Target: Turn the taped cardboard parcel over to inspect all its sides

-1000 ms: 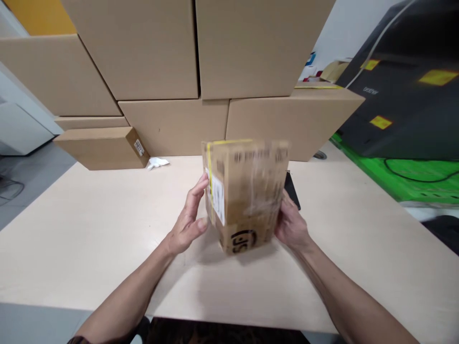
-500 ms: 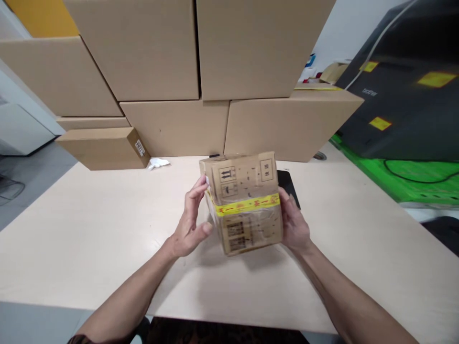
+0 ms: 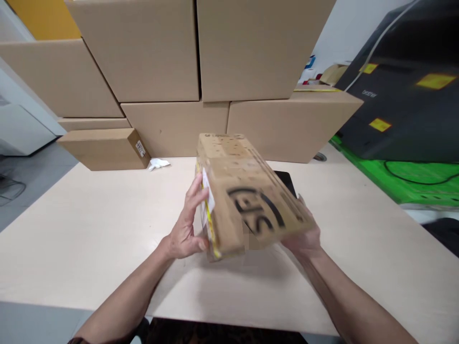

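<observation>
Parcel [image 3: 247, 184]: brown cardboard, bold black print on the upper face, partly blurred; centre of the frame, tilted, shadow beneath — seemingly held off the table [image 3: 89, 243].
Long axis: runs from lower centre back toward upper centre, roughly away from the person, far end toward the carton stack [image 3: 132, 52].
Left hand [image 3: 188, 224]: cupped wide, thumb and fingers well apart; fingers against the parcel's left side, by the white label [image 3: 211, 198] and yellow tape [image 3: 212, 230]; pressure cannot be told.
Right hand [image 3: 304, 236]: holding the parcel at its lower right; fingers mostly hidden behind the cardboard.
Bearing: parcel lies between the two, right of the left hand, up and left of the right; both equally near.
Barrier: carton stack across the upper frame, behind the parcel's far end.
Dark slab [image 3: 287, 179]: flat on the table, right of centre, partly covered by the parcel in view.
Small carton [image 3: 103, 150]: left, lying long side forward, crumpled tissue [image 3: 158, 164] just beside.
Machine [image 3: 398, 91]: dark, upper right — well apart from the hands.
</observation>
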A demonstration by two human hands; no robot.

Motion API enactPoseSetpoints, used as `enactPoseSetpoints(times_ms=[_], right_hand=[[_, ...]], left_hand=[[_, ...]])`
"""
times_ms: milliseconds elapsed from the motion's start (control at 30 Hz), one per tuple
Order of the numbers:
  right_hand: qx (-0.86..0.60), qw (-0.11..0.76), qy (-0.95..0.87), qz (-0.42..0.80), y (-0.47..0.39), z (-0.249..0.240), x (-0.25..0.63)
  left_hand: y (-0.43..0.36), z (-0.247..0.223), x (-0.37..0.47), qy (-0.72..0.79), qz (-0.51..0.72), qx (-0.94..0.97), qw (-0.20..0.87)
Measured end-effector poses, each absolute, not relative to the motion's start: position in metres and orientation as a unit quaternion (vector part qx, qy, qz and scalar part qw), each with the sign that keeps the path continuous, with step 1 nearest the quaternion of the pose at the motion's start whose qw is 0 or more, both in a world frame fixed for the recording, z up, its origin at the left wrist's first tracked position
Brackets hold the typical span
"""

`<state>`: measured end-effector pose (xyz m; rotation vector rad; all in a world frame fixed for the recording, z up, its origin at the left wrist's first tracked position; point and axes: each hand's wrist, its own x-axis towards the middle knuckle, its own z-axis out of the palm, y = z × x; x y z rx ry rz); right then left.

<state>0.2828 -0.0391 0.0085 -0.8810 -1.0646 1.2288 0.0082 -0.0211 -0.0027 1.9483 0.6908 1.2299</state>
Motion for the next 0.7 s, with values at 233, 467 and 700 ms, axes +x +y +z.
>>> enactPoseSetpoints(times_ms=[233, 467, 700], right_hand=[[-0.344, 0.484, -0.459, 0.661, -0.040, 0.019, 0.284], [-0.400, 0.540, -0.470, 0.572, -0.034, 0.028, 0.295], [-0.441, 0.475, -0.619, 0.443, -0.056, 0.050, 0.313]], left_hand=[[-0.016, 0.000, 0.011, 0.189, 0.396, 0.892, 0.110], [-0.017, 0.001, 0.017, 0.177, 0.411, 0.891, 0.072], [-0.031, 0.000, 0.034, 0.175, 0.381, 0.908, 0.029]])
